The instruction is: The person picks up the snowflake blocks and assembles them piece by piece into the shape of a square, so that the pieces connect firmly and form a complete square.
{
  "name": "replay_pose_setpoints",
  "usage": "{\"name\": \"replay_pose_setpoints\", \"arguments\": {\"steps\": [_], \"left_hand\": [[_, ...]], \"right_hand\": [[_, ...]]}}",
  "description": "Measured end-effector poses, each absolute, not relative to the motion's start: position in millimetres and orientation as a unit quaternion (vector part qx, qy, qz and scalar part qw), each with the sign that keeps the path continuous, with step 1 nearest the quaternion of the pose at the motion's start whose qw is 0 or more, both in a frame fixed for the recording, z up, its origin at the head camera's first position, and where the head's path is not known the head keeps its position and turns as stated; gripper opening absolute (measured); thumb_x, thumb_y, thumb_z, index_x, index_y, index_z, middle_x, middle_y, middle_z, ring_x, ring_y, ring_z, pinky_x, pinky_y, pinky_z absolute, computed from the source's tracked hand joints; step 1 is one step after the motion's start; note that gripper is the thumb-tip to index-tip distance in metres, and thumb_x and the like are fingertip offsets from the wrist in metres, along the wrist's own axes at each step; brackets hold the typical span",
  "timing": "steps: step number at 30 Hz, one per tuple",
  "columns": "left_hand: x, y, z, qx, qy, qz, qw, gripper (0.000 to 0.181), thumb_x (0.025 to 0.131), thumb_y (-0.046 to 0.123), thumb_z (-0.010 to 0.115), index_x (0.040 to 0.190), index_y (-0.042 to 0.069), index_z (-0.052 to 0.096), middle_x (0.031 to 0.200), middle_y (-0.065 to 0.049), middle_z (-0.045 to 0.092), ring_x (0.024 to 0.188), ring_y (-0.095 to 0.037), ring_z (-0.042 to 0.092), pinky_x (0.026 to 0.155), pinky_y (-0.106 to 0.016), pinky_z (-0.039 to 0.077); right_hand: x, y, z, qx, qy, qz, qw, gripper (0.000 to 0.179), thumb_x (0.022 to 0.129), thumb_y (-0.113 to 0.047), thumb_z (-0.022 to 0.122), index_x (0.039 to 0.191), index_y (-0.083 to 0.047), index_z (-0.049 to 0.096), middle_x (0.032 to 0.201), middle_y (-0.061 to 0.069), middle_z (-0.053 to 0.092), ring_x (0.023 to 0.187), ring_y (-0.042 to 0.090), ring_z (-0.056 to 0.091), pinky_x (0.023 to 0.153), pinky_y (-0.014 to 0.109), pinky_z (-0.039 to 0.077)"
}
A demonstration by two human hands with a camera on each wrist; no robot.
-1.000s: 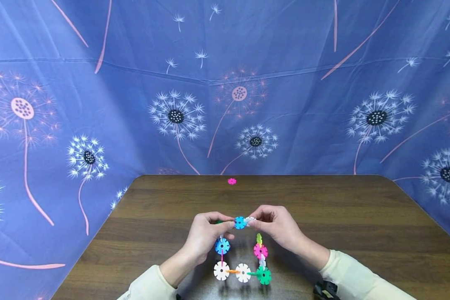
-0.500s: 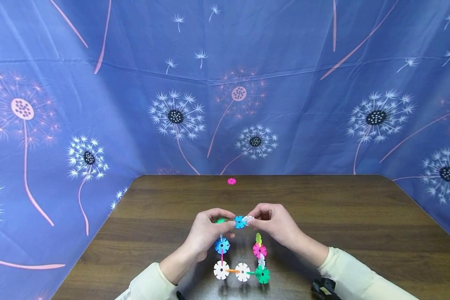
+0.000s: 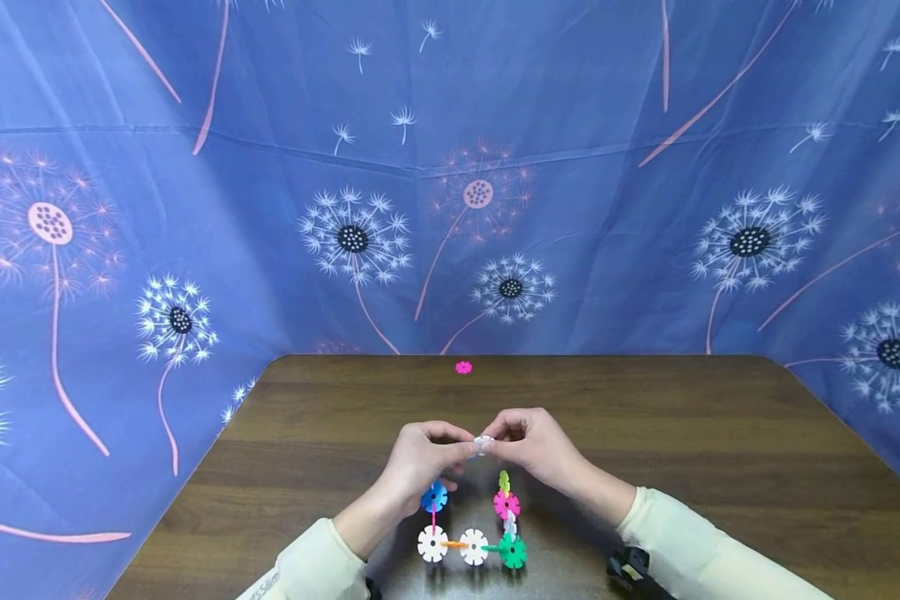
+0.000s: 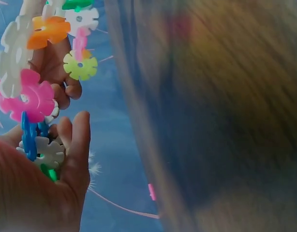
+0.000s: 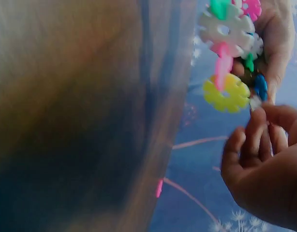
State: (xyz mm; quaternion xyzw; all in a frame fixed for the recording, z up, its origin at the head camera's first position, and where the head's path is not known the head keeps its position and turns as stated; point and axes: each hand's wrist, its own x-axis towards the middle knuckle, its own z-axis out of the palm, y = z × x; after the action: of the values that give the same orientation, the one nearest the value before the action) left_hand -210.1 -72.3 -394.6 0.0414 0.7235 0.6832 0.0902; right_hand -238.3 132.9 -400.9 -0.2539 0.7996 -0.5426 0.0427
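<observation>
Notched plastic flower discs are joined in a chain that hangs below my hands in the head view. My left hand (image 3: 426,458) pinches the chain's upper left end. A blue disc (image 5: 260,88) there shows edge-on in the right wrist view. Between the fingertips of both hands is a white disc (image 3: 483,444), pinched by my right hand (image 3: 537,446). Lower in the chain are another blue disc (image 3: 434,497), a white disc (image 3: 432,544), a green disc (image 3: 513,551) and a pink disc (image 3: 506,505). A yellow-green disc (image 3: 504,481) ends the right side, apart from my right hand.
The brown wooden table (image 3: 682,433) lies beneath the hands. One loose pink disc (image 3: 463,367) rests near its far edge. A blue cloth with dandelion prints (image 3: 600,208) hangs behind and at the sides. A black strap (image 3: 630,567) is at the right wrist.
My right hand has moved left with the white disc, closer to my left hand. The blue disc that faced the camera between them is no longer visible in the head view.
</observation>
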Motion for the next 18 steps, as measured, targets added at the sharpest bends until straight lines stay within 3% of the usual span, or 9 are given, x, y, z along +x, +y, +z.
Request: {"name": "replay_pose_setpoints", "arguments": {"steps": [7, 9, 13, 18], "left_hand": [[-220, -81, -399, 0.035, 0.723, 0.687, 0.063, 0.022, 0.086, 0.015, 0.081, 0.099, -0.003, 0.076, 0.076, -0.002, 0.067, 0.054, -0.014, 0.057, 0.049, -0.029, 0.054], [-223, -87, -398, 0.034, 0.725, 0.686, 0.053, 0.023, 0.087, 0.015, 0.08, 0.1, -0.003, 0.075, 0.077, -0.002, 0.067, 0.053, -0.014, 0.057, 0.048, -0.029, 0.055], [-223, -94, -398, 0.03, 0.726, 0.685, 0.055, 0.023, 0.088, 0.016, 0.08, 0.101, -0.002, 0.075, 0.078, -0.002, 0.067, 0.053, -0.013, 0.058, 0.048, -0.029, 0.055], [-219, -94, -401, 0.031, 0.725, 0.685, 0.062, 0.022, 0.088, 0.017, 0.08, 0.101, -0.001, 0.076, 0.078, -0.002, 0.066, 0.053, -0.012, 0.058, 0.049, -0.029, 0.055]], "right_hand": [[-295, 147, -401, -0.344, 0.796, -0.468, 0.17, 0.027, 0.088, -0.008, 0.077, 0.113, -0.001, 0.069, 0.1, 0.011, 0.07, 0.089, 0.021, 0.065, 0.075, 0.029, 0.055], [-316, 149, -406, -0.349, 0.82, -0.429, 0.145, 0.029, 0.088, -0.008, 0.077, 0.114, 0.002, 0.068, 0.102, 0.011, 0.071, 0.09, 0.018, 0.065, 0.077, 0.03, 0.055], [-352, 146, -422, -0.323, 0.891, -0.318, 0.032, 0.023, 0.088, -0.009, 0.076, 0.107, 0.002, 0.069, 0.095, 0.006, 0.07, 0.087, 0.017, 0.065, 0.08, 0.035, 0.054], [-377, 130, -442, -0.291, 0.94, -0.174, -0.034, 0.031, 0.091, -0.014, 0.075, 0.118, -0.003, 0.067, 0.115, 0.012, 0.066, 0.108, 0.032, 0.063, 0.089, 0.05, 0.053]]}}
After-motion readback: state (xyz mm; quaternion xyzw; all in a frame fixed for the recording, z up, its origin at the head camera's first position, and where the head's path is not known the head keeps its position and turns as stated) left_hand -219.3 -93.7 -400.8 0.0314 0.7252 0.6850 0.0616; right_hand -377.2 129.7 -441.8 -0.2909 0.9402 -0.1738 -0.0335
